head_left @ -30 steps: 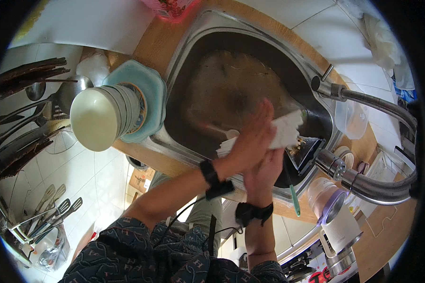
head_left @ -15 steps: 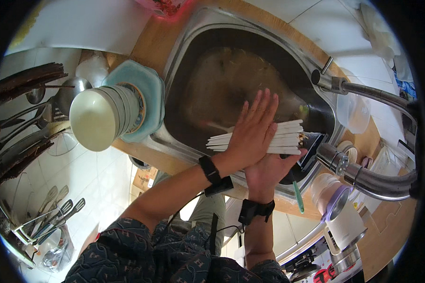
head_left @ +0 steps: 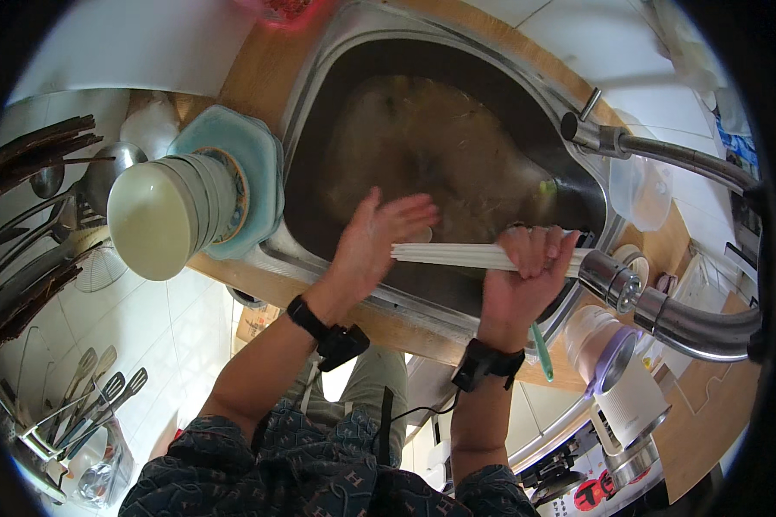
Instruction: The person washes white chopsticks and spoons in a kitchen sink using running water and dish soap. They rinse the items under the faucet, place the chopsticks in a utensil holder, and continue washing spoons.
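A bundle of white chopsticks (head_left: 450, 255) lies level over the near part of the sink (head_left: 295, 164), its thin tips pointing left. My right hand (head_left: 530, 271) wraps round the bundle toward its right end, fingers curled over the top. Just left of the tips is my left hand (head_left: 372, 237), with fingers stretched out and nothing in it. Cloudy brown water (head_left: 422, 146) with bits floating in it fills the sink below. Under the chopsticks and my left fingers, a small pale round shape shows at the water, too little to name.
Stacked pale bowls (head_left: 162, 215) and light blue plates (head_left: 263, 164) stand left of the sink. The metal faucet (head_left: 612, 280) reaches in from the right, close to my right hand. A green handle (head_left: 541, 351) sticks out over the near edge. Cups (head_left: 595, 336) stand at the right.
My left hand has come off the chopsticks and moved left. My right hand has turned from a flat palm under them to a closed grip round the gathered bundle.
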`<state>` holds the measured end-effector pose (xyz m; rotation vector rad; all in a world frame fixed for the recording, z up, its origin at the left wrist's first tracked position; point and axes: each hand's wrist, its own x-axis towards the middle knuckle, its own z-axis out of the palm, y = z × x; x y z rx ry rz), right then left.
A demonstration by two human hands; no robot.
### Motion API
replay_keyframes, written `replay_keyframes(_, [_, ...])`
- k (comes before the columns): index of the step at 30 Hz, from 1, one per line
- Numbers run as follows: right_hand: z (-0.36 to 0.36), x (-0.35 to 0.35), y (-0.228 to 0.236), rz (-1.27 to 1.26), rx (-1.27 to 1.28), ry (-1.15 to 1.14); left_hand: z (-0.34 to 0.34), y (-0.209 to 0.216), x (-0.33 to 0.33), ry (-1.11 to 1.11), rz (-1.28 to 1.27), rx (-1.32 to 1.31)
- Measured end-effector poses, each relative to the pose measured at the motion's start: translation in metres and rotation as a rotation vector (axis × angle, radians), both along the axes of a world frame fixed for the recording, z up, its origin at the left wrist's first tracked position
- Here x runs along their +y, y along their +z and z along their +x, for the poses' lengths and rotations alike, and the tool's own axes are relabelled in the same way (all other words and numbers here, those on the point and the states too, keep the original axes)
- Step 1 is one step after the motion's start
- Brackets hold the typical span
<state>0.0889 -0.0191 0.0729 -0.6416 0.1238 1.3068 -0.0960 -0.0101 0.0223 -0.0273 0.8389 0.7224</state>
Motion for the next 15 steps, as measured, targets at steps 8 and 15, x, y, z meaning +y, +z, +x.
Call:
replay_keyframes(8, [-0.034, -0.032, -0.043, 0.059, -0.161, 0.321, 0.040, 0.010, -0.023, -0.073, 0.436, 0.574])
replay_keyframes(15, [-0.046, -0.032, -0.013, 0.016, -0.035, 0.221, 0.073, 0.009, 0.004, -0.118, 0.784, 0.585])
